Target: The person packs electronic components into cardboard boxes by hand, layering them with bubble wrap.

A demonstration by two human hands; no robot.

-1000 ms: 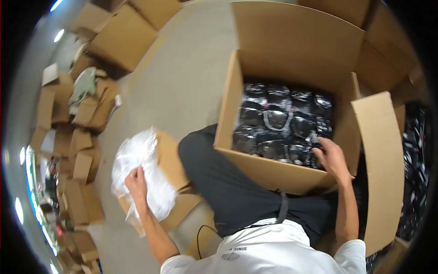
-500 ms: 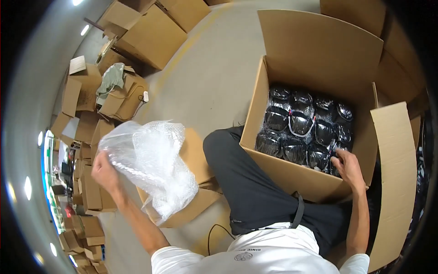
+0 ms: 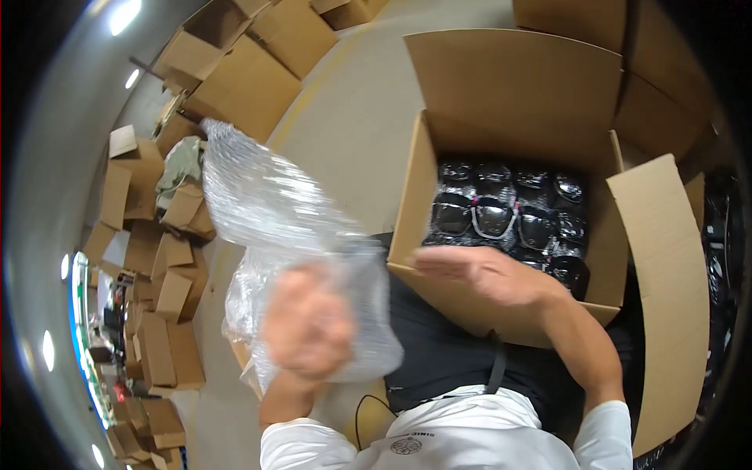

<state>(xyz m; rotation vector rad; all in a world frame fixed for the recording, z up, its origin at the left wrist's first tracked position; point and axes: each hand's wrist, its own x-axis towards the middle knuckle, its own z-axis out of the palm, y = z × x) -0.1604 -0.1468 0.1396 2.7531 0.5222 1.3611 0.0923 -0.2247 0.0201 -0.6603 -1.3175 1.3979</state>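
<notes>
My left hand, smeared by motion, is closed on a sheet of clear bubble wrap. The sheet stretches up and away from the fist, and more of it hangs around the wrist. My right hand is open and empty, its fingers straight and pointing left over the near wall of a large open cardboard box. Inside the box sit rows of shiny black rounded items in clear plastic; one has a white rim with red spots. My right hand hides part of the front row.
A long box flap sticks out at the right. Cardboard boxes stand at the far left, with a grey-green cloth on one. More boxes are piled along the left. A dark cable lies on the floor.
My left hand has come right and nearer my body, swinging the bubble wrap up and across. My right hand has left the box's near right corner and moved left, fingers now stretched out.
</notes>
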